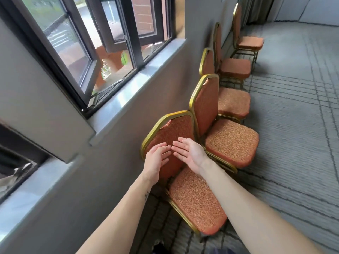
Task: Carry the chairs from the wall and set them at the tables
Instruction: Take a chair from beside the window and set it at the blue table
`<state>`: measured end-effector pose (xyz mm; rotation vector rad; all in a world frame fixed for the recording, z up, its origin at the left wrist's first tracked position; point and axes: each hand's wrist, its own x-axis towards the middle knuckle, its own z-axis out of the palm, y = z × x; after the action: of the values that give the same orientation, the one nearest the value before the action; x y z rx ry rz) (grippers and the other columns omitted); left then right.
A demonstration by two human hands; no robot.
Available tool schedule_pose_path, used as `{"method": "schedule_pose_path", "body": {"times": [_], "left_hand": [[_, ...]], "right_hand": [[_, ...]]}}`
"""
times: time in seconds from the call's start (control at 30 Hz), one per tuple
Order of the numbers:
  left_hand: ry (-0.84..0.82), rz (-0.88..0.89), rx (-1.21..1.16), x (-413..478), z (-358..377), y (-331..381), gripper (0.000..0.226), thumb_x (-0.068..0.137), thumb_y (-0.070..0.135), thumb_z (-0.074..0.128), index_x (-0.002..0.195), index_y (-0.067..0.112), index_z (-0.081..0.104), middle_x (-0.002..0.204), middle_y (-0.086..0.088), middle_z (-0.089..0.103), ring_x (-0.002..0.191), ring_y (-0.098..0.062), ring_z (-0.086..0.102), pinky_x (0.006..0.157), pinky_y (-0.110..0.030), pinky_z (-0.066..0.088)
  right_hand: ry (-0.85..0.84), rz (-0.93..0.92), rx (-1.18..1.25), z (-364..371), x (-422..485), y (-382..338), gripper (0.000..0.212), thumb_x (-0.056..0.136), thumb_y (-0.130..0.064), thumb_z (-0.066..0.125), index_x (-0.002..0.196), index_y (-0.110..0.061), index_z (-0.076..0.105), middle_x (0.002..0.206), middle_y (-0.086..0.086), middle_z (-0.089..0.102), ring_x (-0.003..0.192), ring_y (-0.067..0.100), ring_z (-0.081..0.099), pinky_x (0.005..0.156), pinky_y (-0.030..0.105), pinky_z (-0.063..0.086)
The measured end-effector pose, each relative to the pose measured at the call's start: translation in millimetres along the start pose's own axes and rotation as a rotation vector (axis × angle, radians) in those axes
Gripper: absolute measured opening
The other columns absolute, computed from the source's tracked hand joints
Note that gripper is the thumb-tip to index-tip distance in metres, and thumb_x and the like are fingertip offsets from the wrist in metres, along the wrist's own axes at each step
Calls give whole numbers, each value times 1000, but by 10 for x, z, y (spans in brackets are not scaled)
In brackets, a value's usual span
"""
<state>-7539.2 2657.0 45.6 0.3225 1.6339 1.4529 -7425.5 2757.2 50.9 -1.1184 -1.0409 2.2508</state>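
Several orange padded chairs with gold metal frames stand in a row along the grey wall under the windows. The nearest chair point(194, 200) is right below me, its backrest against the wall. Both my arms stretch out over it. My left hand point(156, 158) hovers in front of the backrest with fingers loosely spread and holds nothing. My right hand point(189, 153) is beside it, palm up, fingers straight, also in front of the backrest. I cannot tell whether either hand touches the fabric. The second chair point(231, 142) stands close against the first.
More chairs point(233, 103) continue along the wall toward the far end. A window with dark frames point(95, 57) stands partly open above a grey sill point(128, 92). Grey patterned carpet point(297, 125) stretches to the right. No tables are in view.
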Motion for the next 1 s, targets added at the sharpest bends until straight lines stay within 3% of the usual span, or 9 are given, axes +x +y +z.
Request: {"method": "schedule_pose_path", "body": {"times": [0.37, 0.67, 0.83, 1.0], "left_hand": [[-111, 23, 162, 837, -328, 456, 23, 97, 23, 57, 117, 26, 68, 111, 7, 74, 104, -11, 69, 101, -40, 52], [-144, 174, 477, 1725, -431, 671, 29, 96, 16, 50, 117, 26, 68, 111, 11, 69, 103, -3, 65, 91, -24, 52], [-200, 153, 621, 2341, -367, 642, 30, 97, 19, 48, 118, 28, 67, 117, 10, 63, 110, -6, 59, 94, -27, 50], [-241, 66, 593, 2634, -260, 618, 29, 100, 23, 45, 121, 27, 64, 119, 8, 63, 109, -7, 59, 91, -25, 51]], "right_hand": [[109, -14, 61, 476, 647, -116, 34, 103, -27, 43, 129, -12, 59, 117, 4, 71, 108, 19, 68, 101, 41, 51], [174, 69, -5, 688, 1296, 106, 34, 102, -31, 46, 132, -20, 57, 121, 1, 67, 111, 17, 64, 102, 40, 50], [276, 86, -19, 824, 1811, 96, 32, 101, -28, 47, 133, -26, 56, 122, -3, 65, 114, 15, 61, 104, 40, 48], [366, 115, -110, 887, 2237, 102, 41, 101, -31, 44, 142, -30, 47, 135, -4, 54, 124, 16, 52, 108, 40, 44]]}}
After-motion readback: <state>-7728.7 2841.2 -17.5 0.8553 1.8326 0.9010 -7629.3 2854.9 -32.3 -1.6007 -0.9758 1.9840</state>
